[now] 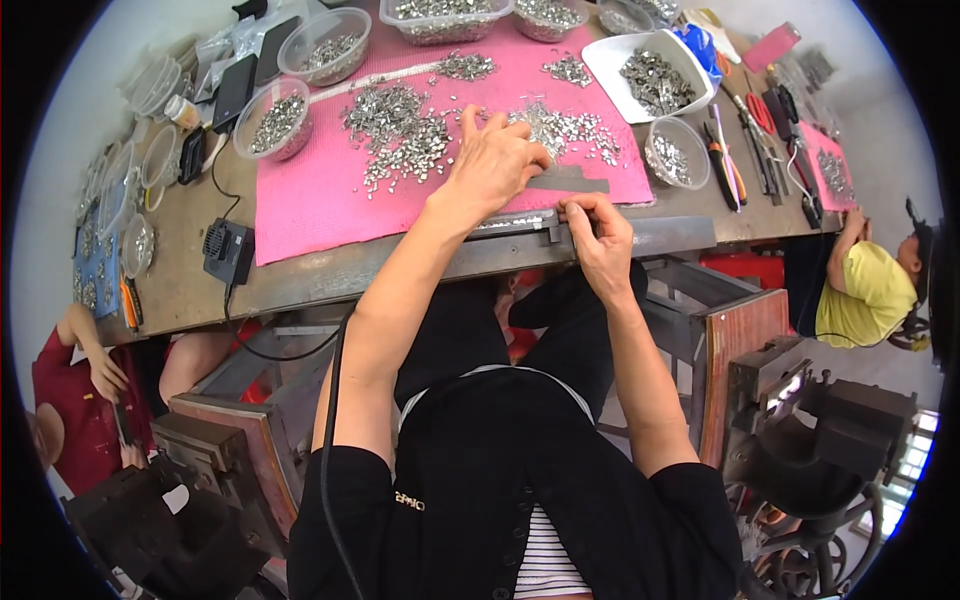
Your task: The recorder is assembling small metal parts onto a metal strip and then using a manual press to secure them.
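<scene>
My left hand (497, 158) is over the mat, its bent fingers apart at the near edge of a pile of small shiny metal pieces (570, 130). Its fingertips point down, and whether they touch a piece is hidden. Just to the right and nearer, my right hand (602, 240) pinches with thumb and forefinger at the right end of a narrow metal jig (512, 222), which lies along the table's front edge and has a row of bright pieces in it. A flat grey metal bar (570, 181) lies on the mat behind the jig.
The pink mat (300, 215) bears more loose pieces (400, 135). Around it stand clear tubs (274, 120) and a white tray (612, 85) of metal parts. Pliers (720, 165) lie at right, a black device (229, 250) at left. Co-workers (868, 290) sit on both sides.
</scene>
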Available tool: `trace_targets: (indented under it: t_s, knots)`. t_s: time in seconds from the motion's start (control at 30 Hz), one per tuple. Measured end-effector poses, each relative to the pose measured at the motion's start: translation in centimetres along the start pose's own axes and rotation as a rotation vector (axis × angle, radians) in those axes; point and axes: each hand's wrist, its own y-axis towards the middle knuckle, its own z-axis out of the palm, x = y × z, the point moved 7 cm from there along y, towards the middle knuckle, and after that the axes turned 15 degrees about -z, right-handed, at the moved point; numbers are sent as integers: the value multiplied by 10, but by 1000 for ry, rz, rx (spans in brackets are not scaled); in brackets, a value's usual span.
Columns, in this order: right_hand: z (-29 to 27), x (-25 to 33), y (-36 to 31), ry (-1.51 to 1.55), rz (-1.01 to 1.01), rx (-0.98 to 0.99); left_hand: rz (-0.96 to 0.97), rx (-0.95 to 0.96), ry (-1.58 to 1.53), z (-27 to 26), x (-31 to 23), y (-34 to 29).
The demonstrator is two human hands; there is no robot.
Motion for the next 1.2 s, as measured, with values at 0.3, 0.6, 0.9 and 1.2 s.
trace_targets:
  t_s: [0.3,0.6,0.9,1.2]
  knots:
    - [2,12,12,-142,-38,88,73,-46,-11,7,5,5]
    - [13,7,50,-633,-212,222,-112,-297,-125,-42,1,-37]
    - [40,11,59,-924,-333,293,-115,-193,-293,-30,-11,-83]
    - [40,9,62,-807,-320,312,-90,-163,-255,-28,-13,-84]
